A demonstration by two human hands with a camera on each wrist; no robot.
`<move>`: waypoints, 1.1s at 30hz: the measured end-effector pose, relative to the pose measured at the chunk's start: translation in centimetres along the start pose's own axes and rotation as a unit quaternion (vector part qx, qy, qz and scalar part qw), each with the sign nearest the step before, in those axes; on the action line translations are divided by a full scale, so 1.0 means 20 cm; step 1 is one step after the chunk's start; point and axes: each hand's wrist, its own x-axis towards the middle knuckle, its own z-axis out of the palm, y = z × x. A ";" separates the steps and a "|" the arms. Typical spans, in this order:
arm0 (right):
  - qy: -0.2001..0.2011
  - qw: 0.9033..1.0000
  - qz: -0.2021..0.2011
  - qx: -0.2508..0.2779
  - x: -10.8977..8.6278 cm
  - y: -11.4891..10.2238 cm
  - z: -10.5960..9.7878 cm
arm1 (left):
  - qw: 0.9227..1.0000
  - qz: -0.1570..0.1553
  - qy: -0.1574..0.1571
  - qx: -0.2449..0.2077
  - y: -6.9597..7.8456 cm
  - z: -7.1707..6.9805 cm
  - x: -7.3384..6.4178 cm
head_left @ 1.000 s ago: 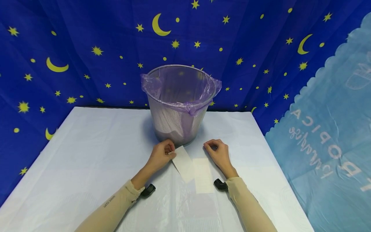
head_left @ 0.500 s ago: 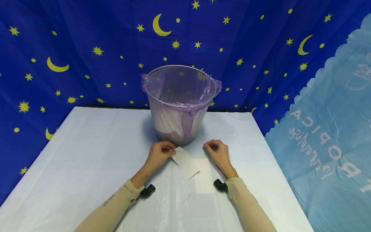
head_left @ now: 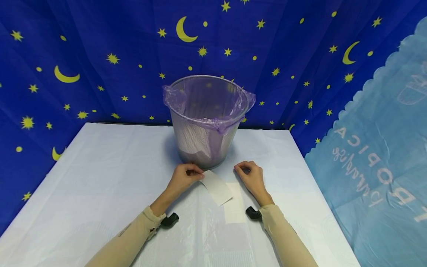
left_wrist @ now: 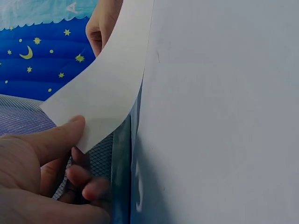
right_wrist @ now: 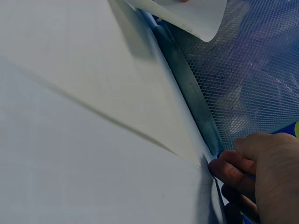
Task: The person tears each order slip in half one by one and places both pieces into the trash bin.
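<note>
My left hand pinches one corner of a small white rectangular piece of paper between thumb and fingers. In the left wrist view the held paper bends in a curve above the table, with the thumb on its near corner. Beneath its lower end lies a second white piece of paper, flat and partly covered in the head view. My right hand rests on the table to the right, fingers loosely curled and holding nothing. From the right wrist, its fingertips appear close to the flat paper's corner.
A wire-mesh waste bin with a purple plastic liner stands just beyond the hands. A pale cloth covers the table. Blue starry curtain hangs behind, and a light blue cloth at the right.
My left hand has drawn slightly back, and the far end of the held paper has lifted and swung right over the flat one. The right hand has stayed put.
</note>
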 end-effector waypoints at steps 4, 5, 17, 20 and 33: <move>-0.001 1.000 -0.001 -0.001 0.00 0.00 0.00 | 1.000 -0.010 -0.003 -0.025 0.00 0.00 0.00; 0.000 1.000 -0.002 -0.001 0.00 0.00 0.00 | 0.999 -0.015 -0.005 -0.039 0.00 0.00 0.00; 0.012 1.000 -0.003 -0.022 0.00 0.01 0.00 | 0.987 -0.043 -0.048 -0.146 -0.01 0.01 0.00; 0.015 1.000 -0.004 -0.023 0.00 0.01 0.00 | 0.988 -0.045 -0.047 -0.139 -0.01 0.00 0.00; -0.024 0.988 -0.017 0.152 -0.03 -0.26 -0.07 | 0.988 -0.058 -0.051 -0.137 0.00 0.00 0.00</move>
